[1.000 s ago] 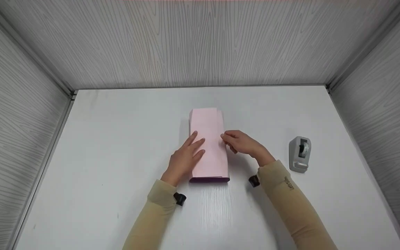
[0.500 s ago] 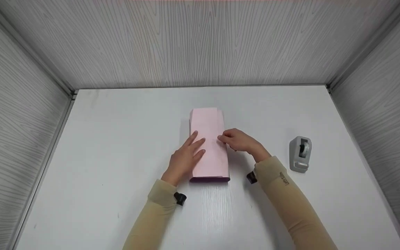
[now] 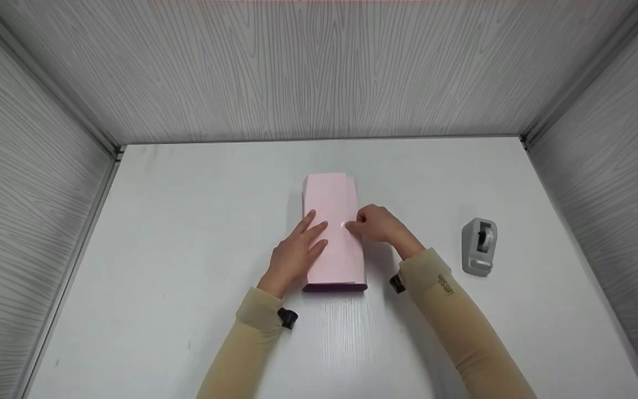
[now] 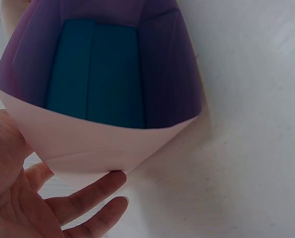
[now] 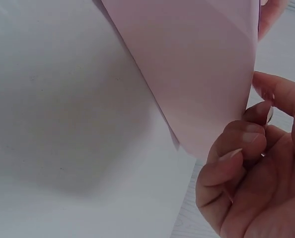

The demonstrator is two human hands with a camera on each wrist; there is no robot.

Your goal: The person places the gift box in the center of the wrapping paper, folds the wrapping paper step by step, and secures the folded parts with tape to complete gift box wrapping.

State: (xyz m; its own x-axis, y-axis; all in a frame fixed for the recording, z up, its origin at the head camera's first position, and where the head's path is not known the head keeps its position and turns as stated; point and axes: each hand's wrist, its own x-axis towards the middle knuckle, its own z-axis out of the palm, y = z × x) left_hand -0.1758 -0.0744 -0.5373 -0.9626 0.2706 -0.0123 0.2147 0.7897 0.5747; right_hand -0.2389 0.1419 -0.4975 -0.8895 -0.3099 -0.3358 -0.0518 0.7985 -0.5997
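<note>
A sheet of pink wrapping paper, purple on its inner side, is folded round a teal box into a long sleeve. The near end stands unfolded, and the box shows inside it in the left wrist view. My left hand rests on the left side of the sleeve with spread fingers. On the right, my right hand has its fingers curled, and the thumb presses at the overlapping paper edge. A small shiny spot, like clear tape, lies by the thumb tip.
A grey tape dispenser with a roll in it stands to the right on the white table. Wood-grain panels enclose the table at the back and both sides.
My right hand has moved slightly left onto the paper's overlap, its thumb now down and fingers more curled. A shiny spot now shows there. The left hand stays in place.
</note>
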